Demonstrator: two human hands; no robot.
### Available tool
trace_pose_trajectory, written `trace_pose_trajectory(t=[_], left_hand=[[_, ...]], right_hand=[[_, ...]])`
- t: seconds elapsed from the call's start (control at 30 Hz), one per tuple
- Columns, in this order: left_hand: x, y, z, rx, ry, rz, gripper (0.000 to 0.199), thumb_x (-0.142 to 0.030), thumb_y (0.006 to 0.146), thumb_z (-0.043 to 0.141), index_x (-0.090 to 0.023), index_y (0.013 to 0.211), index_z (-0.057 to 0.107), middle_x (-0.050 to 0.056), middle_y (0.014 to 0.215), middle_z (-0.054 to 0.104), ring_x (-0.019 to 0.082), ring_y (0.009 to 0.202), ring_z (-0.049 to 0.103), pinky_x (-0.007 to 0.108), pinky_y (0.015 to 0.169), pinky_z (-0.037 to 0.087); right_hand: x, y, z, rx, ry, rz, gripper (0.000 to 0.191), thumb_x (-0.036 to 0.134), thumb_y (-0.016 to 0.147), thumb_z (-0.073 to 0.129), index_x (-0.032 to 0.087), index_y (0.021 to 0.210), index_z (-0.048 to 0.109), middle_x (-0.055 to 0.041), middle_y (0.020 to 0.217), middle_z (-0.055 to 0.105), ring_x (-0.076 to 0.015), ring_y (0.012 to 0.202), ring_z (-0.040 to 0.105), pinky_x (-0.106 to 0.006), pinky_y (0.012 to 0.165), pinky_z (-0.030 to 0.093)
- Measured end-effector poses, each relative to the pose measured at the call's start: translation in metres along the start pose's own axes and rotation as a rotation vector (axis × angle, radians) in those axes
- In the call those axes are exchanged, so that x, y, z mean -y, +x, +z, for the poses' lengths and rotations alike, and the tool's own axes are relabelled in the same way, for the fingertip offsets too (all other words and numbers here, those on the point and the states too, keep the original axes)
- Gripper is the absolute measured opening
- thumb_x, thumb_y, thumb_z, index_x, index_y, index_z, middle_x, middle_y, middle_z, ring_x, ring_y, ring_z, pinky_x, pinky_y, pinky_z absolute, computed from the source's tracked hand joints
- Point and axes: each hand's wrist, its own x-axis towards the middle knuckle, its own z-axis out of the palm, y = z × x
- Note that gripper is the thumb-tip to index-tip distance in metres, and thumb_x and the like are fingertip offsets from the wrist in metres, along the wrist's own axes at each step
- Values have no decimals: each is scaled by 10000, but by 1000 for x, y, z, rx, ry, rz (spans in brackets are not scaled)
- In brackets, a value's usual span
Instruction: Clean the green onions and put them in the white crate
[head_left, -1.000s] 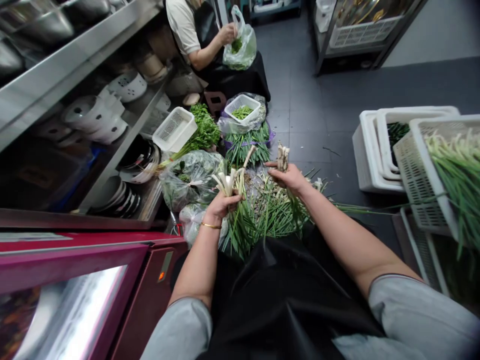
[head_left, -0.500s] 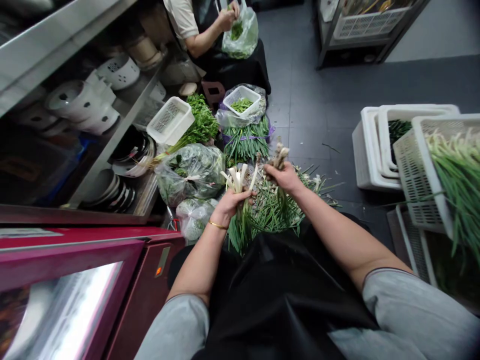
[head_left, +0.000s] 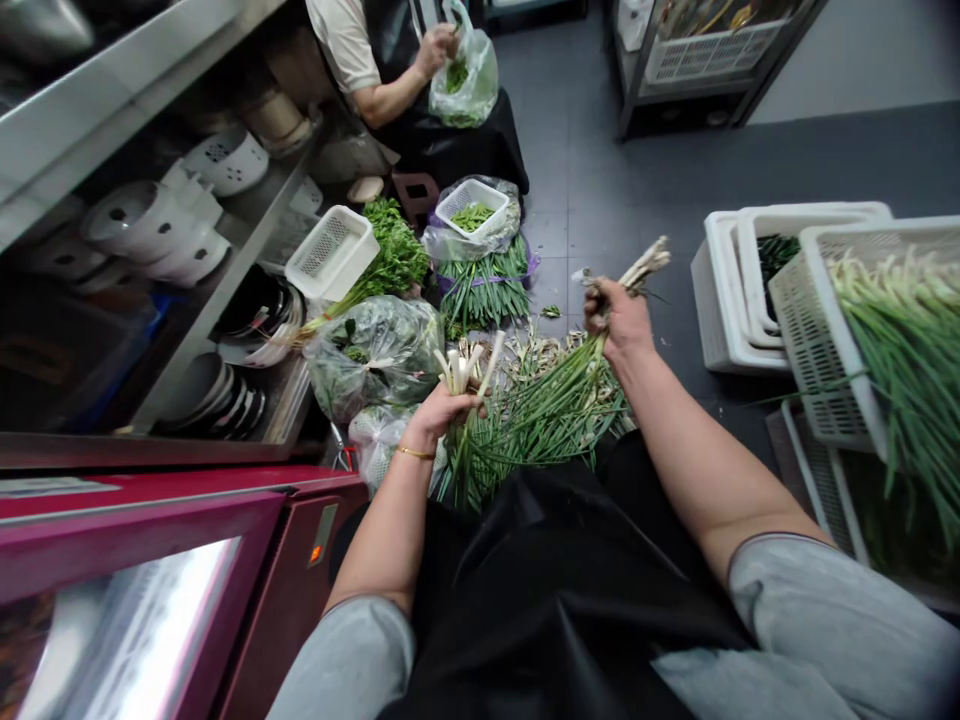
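My left hand point(head_left: 439, 412) is closed around a bunch of clean spring onions point(head_left: 460, 370), their white ends pointing up and green leaves hanging below. Off to the right, my right hand point(head_left: 626, 318) grips a second bunch of spring onions point(head_left: 646, 262) with dull, dirty-looking white ends. The long leaves of this bunch trail down and left. Beneath both hands lies a pile of green leaves and pale peelings point(head_left: 532, 365) on the floor. Some fingers of each hand are hidden by the stalks.
A white crate point(head_left: 817, 350) of spring onions stands at the right, beside stacked white bins point(head_left: 716, 315). To the left are a bagged green vegetable point(head_left: 375, 350), a white basket point(head_left: 334, 285) and a red cabinet point(head_left: 322, 490). Ahead, a co-worker point(head_left: 390, 95) holds a plastic bag point(head_left: 472, 80).
My right hand has moved right and slightly toward me, and the spring onions in it now tilt up to the right. My left hand has shifted slightly left, still holding its bunch.
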Motion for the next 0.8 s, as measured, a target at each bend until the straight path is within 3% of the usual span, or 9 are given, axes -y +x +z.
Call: trace_pose_trajectory(t=[0.1, 0.17, 0.23, 0.3, 0.4, 0.47, 0.53, 0.67, 0.8], left_hand=[[0, 3, -6, -155, 55, 110, 262, -344, 628, 766, -158, 637, 582, -3, 526, 555, 69, 435, 412, 212, 419, 299], [-5, 3, -7, -195, 77, 189, 340, -398, 681, 738, -157, 554, 535, -1, 504, 528, 83, 471, 445, 221, 460, 345], [-10, -1, -5, -173, 46, 229, 381, -446, 726, 703, -144, 550, 552, 42, 585, 601, 105, 535, 508, 232, 509, 397], [-13, -5, 1, -142, -30, 234, 354, -468, 748, 685, -127, 670, 634, 86, 753, 681, 124, 607, 565, 236, 531, 423], [-11, -6, 18, -191, -74, 243, 344, -442, 746, 703, -143, 915, 700, 64, 818, 695, 99, 557, 544, 221, 489, 394], [-6, -3, 30, -260, -10, 257, 376, -395, 700, 756, -153, 984, 707, 41, 776, 693, 80, 501, 500, 222, 477, 385], [0, 4, 42, -285, 48, 255, 392, -358, 644, 800, -146, 962, 714, 45, 767, 704, 99, 523, 532, 241, 513, 424], [9, 17, 54, -254, 22, 260, 411, -307, 584, 828, -133, 940, 718, 74, 856, 739, 204, 769, 665, 326, 737, 518], [6, 19, 53, -131, -72, 268, 529, -268, 546, 854, -152, 1040, 704, 74, 968, 743, 247, 962, 666, 363, 887, 506]], right_hand=[[-18, -2, 1, 184, -275, 100, 318, 451, 755, 739, 150, 775, 639, 7, 508, 617, -48, 310, 394, -189, 295, 264], [-27, -8, 6, 285, -328, 224, 287, 430, 798, 714, 149, 833, 669, -22, 549, 659, -80, 349, 480, -201, 325, 336], [-27, -15, 11, 382, -202, 330, 259, 411, 870, 637, 161, 920, 682, -50, 665, 713, -121, 497, 619, -219, 438, 466], [-22, -24, 16, 523, -13, 389, 287, 414, 926, 544, 180, 1026, 678, -67, 846, 748, -159, 736, 705, -275, 639, 560], [-20, -39, 27, 690, 148, 413, 340, 434, 952, 468, 203, 1094, 674, -66, 1026, 739, -196, 986, 686, -373, 857, 548], [-27, -49, 37, 710, 179, 404, 324, 440, 934, 494, 225, 1085, 684, -58, 1072, 728, -206, 1044, 663, -394, 894, 533], [-37, -56, 46, 652, 188, 377, 302, 445, 909, 536, 255, 1089, 686, -43, 1115, 714, -205, 1056, 652, -390, 890, 534], [-50, -65, 60, 519, 134, 329, 336, 479, 891, 562, 283, 1142, 667, -26, 1192, 684, -183, 1022, 650, -364, 876, 540], [-46, -60, 60, 561, 66, 377, 413, 537, 904, 529, 239, 1161, 652, -60, 1102, 714, -184, 969, 674, -359, 863, 548]])
